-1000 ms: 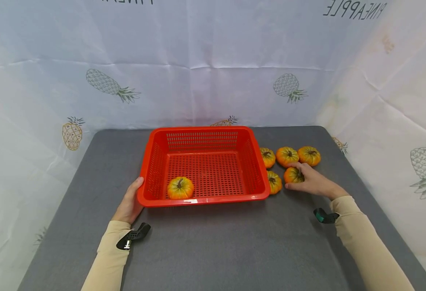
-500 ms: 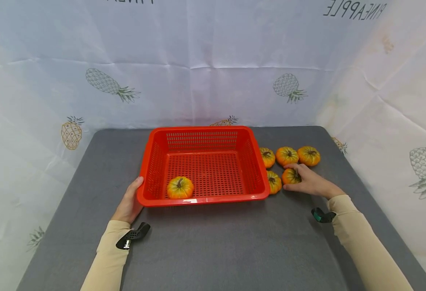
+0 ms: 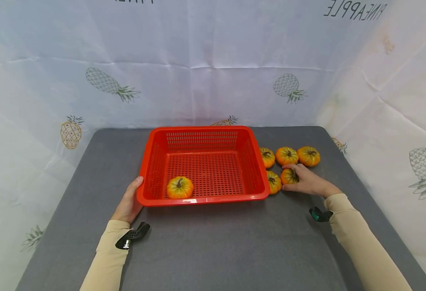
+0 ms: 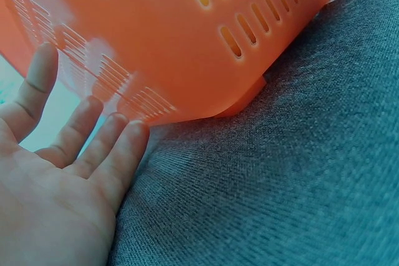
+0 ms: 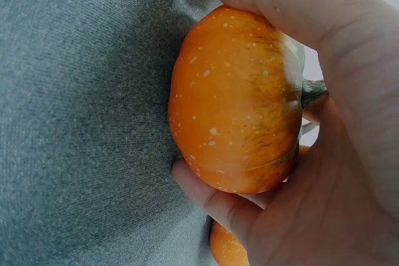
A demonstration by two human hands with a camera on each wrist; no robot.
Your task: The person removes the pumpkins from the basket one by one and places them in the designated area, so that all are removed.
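My right hand (image 3: 309,182) grips a small orange pumpkin (image 5: 234,104), thumb on one side and fingers on the other, low at the table cloth. Its green stem points toward the palm in the right wrist view. My left hand (image 3: 128,202) rests against the left side of a red plastic basket (image 3: 203,199), near its front corner. In the left wrist view the fingertips (image 4: 138,130) touch the basket's slotted outer wall, the fingers mostly extended. One yellow-orange pumpkin (image 3: 180,187) sits inside the basket at its front left.
Right of the basket stand several more pumpkins: one at the back (image 3: 286,156), one at the far right (image 3: 309,156), and two partly hidden by the basket's rim. A grey cloth covers the table (image 3: 213,246). A pineapple-print curtain (image 3: 205,89) hangs behind.
My right hand has slid the gripped pumpkin a little to the left, closer to the pumpkin beside the basket. The left hand and basket have stayed in place.
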